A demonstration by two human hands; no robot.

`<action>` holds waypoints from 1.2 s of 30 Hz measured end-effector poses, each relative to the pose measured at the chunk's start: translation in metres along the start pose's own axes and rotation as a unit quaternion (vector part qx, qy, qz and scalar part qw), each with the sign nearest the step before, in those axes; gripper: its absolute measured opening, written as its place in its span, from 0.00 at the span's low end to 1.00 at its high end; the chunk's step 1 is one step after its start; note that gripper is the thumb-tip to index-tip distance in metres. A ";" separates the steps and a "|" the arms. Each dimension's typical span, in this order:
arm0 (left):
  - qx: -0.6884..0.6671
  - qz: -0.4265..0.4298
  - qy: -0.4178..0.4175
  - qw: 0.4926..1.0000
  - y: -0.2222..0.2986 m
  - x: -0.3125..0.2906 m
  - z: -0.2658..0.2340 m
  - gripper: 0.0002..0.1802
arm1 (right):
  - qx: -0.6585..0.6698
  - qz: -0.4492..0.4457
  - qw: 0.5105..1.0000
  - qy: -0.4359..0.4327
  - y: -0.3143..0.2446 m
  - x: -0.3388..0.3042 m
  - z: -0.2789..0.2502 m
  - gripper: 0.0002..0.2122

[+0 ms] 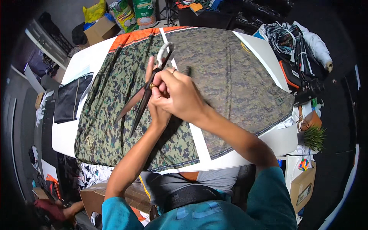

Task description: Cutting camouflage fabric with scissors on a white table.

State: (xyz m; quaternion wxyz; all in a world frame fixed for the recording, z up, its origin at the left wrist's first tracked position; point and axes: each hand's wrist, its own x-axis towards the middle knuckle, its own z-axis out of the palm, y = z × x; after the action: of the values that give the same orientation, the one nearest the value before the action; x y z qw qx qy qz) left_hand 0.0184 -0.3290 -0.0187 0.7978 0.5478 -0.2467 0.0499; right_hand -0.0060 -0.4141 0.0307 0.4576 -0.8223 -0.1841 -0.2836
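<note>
Both my hands are on a large pair of scissors (142, 106) above the table, its dark blades spread and pointing toward the lower left. One handle loop is wrapped in white. With bent fingers, my right hand (179, 90) pinches the scissors near the brass-coloured pivot. Behind it, my left hand (158, 116) is against the scissors, one finger stretched up beside the handle; its other fingers are mostly hidden. Beneath lies a green camouflage fabric panel (103, 99) with an orange end. Beside it, to the right, lies a duller brown-grey camouflage panel (245, 84).
The white table (63, 140) carries folded black cloth (71, 97) at left. Bundled garments (285, 40), an orange-and-black case (288, 73) and a camera (308, 92) crowd the right edge, near a small green plant (312, 138). Sacks (145, 13) and a cardboard box (100, 32) stand behind.
</note>
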 end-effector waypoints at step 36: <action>0.141 -0.118 0.068 0.981 0.015 0.038 -0.045 0.28 | -0.097 0.073 0.979 -0.163 0.027 -0.003 -0.012 0.20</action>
State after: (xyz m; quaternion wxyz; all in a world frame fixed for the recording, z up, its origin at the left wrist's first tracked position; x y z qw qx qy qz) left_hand 0.0613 -0.2896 -0.0011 0.7278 0.6754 -0.1159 0.0267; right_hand 0.0029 -0.4380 0.0164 0.3588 -0.9094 -0.1667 -0.1283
